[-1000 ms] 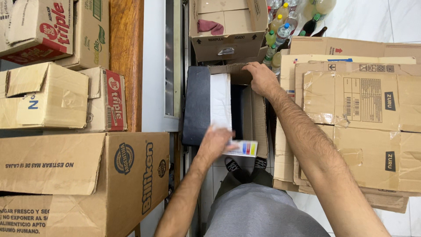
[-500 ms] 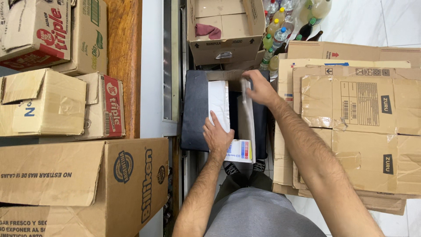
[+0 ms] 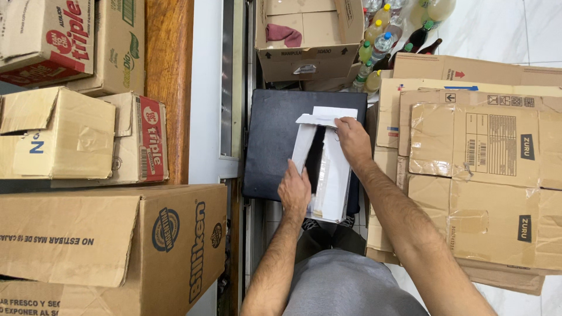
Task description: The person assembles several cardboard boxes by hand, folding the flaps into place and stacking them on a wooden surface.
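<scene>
Taking the flat black rectangular stool top (image 3: 272,146) as the landmark: to its left stand stacked brown cardboard cartons (image 3: 88,234), well apart from the work.

On the right half of that black top lies the long white cardboard box, opened out with its flaps loose (image 3: 335,175). Its long axis runs away from the person, from the near edge of the black surface towards the far edge, leaning slightly to the right at the far end.

The left hand (image 3: 294,190) sits at the near left side of the white box, fingers curled round its left wall panel and thumb alongside, pressing or gripping that edge. How firm the hold is cannot be told.

The right hand (image 3: 351,139) is at the far end of the box, beyond the left hand and to its right, fingers bent down onto the top flap, pinching or pushing the card there. So the two hands stand at opposite ends of the long axis, left nearer the body, right farther off.

To the right of the black top lean flattened brown cardboard sheets (image 3: 486,175); beyond its far edge stand an open brown carton (image 3: 304,52) and several plastic bottles (image 3: 380,41).
</scene>
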